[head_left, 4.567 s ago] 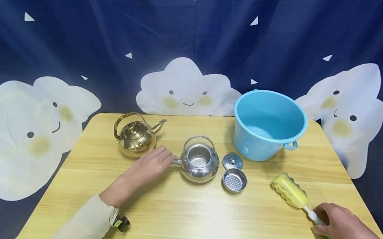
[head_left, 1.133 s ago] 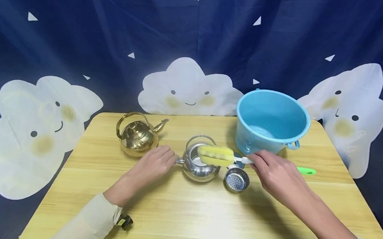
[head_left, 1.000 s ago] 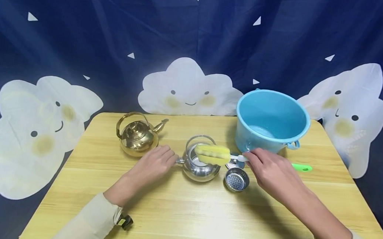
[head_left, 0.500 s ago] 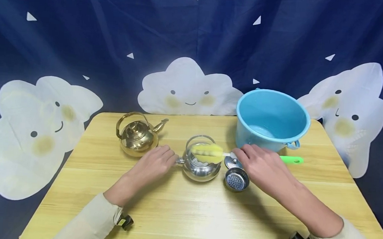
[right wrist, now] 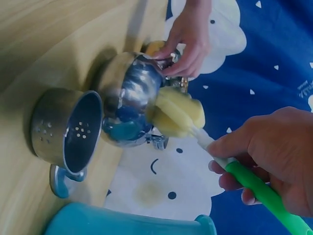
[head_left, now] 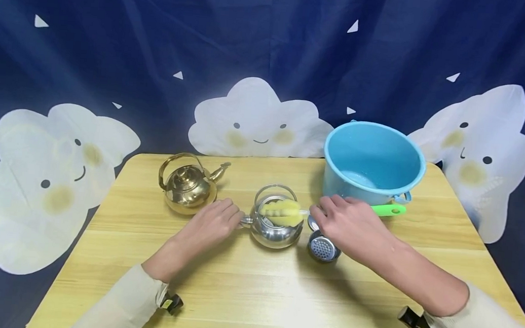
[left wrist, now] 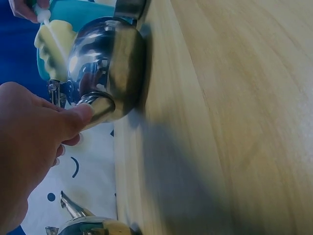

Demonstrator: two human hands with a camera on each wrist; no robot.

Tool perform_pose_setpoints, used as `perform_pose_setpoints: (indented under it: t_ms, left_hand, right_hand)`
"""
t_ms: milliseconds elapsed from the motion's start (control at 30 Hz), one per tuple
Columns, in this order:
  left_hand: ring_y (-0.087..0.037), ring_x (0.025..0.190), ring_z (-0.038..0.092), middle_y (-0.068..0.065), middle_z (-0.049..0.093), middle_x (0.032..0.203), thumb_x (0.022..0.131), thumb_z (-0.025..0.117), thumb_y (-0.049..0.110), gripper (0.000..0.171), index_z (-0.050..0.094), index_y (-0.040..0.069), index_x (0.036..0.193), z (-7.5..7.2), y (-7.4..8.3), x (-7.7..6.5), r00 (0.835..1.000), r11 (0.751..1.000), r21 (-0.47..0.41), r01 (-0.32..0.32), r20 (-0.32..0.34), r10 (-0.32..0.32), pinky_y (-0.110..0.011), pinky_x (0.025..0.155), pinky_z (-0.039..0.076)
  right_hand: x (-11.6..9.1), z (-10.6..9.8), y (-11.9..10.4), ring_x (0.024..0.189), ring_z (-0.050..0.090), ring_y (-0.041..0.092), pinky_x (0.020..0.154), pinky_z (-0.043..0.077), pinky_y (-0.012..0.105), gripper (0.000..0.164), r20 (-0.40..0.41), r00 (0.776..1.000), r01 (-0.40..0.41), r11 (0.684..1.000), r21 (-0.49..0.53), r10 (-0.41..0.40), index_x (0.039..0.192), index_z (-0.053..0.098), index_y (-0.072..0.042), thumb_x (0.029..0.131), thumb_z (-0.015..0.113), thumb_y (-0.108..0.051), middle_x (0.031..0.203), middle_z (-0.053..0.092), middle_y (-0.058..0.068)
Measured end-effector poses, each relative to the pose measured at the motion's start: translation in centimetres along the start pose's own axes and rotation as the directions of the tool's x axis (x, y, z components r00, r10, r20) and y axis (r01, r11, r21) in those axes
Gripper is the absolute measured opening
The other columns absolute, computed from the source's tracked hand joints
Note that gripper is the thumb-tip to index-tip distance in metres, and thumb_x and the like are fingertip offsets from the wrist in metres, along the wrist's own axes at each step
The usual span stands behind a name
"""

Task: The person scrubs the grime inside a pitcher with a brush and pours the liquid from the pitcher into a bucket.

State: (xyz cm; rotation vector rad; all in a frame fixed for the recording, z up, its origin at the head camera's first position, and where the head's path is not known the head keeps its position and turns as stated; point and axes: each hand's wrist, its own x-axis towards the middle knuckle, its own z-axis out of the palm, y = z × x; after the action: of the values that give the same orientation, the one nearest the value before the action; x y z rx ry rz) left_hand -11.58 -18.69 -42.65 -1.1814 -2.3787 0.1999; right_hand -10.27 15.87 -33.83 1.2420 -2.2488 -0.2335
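My left hand (head_left: 210,226) pinches the spout of a lidless silver teapot (head_left: 274,238), thumb on top in the left wrist view. The pot stands upright mid-table, its loop handle raised. In my right hand (head_left: 354,226) is a sponge bottle brush, held by its white neck and green handle (right wrist: 261,193). Its yellow sponge head (head_left: 282,212) lies across the pot's mouth; in the right wrist view the sponge's tip (right wrist: 178,112) meets the opening, and how far it reaches inside is hidden. Beneath my right hand sit a perforated strainer cup (head_left: 322,247) and a partly covered lid (head_left: 314,223).
A golden teapot (head_left: 189,192) stands left of my left hand, spout toward the right. Behind my right hand is a blue bucket (head_left: 335,176) with a side lug. The wooden table (head_left: 234,304) ends at a dark blue curtain (head_left: 235,30).
My right hand has picked up the brush from the table's right side and carried it left to the silver teapot. Lately the sponge has shifted slightly further left. My left hand stays on the spout.
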Motion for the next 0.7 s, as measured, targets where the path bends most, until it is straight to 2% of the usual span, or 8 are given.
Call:
perform_pose_setpoints:
  t_ms: [200, 400, 533, 700]
  left_hand:
    - [-0.017, 0.09, 0.062, -0.006, 0.072, 0.099, 0.092, 0.075, 0.009, 0.02, 0.071, 0.005, 0.111, 0.1, 0.1, 0.1, 1.0, 1.0, 0.019, 0.011, 0.011, -0.012, -0.026, 0.081, 0.058]
    - [-0.017, 0.09, 0.061, -0.007, 0.073, 0.099, 0.094, 0.071, 0.01, 0.018, 0.072, 0.004, 0.111, 0.1, 0.1, 0.1, 0.999, 0.999, 0.025, 0.028, 0.018, -0.028, -0.027, 0.081, 0.058]
    - [-0.017, 0.088, 0.06, -0.007, 0.072, 0.097, 0.096, 0.069, 0.01, 0.016, 0.072, 0.003, 0.11, 0.2, 0.2, 0.1, 0.999, 0.999, 0.009, 0.039, 0.006, -0.039, -0.027, 0.08, 0.057]
    - [-0.017, 0.087, 0.059, -0.007, 0.072, 0.096, 0.094, 0.072, 0.009, 0.017, 0.073, 0.003, 0.109, 0.1, 0.2, 0.1, 0.999, 0.999, 0.005, 0.042, 0.004, -0.042, -0.026, 0.078, 0.056]
  right_hand:
    - [1.0, -0.6, 0.3, 0.058, 0.051, 0.017, 0.046, 0.041, 0.023, 0.019, 0.04, 0.999, 0.036, 0.999, -0.019, -0.035, 0.078, 0.064, -0.007, 0.079, 0.077, 0.006, 0.067, 0.054, 0.003]
    - [2.4, -1.1, 1.0, 0.056, 0.05, 0.013, 0.042, 0.038, 0.023, 0.017, 0.189, 0.982, 0.004, 0.997, 0.075, -0.019, 0.077, 0.067, -0.011, 0.081, 0.076, 0.003, 0.067, 0.056, 0.0]
    - [2.6, -0.9, 1.2, 0.057, 0.049, 0.01, 0.045, 0.04, 0.02, 0.013, 0.265, 0.964, -0.075, 0.978, 0.195, 0.021, 0.081, 0.07, -0.011, 0.083, 0.076, 0.0, 0.07, 0.058, -0.001]
    - [2.1, -0.6, 1.0, 0.056, 0.047, 0.007, 0.049, 0.041, 0.019, 0.01, 0.318, 0.941, -0.233, 0.909, 0.346, 0.12, 0.084, 0.07, -0.012, 0.087, 0.076, -0.005, 0.073, 0.059, -0.001]
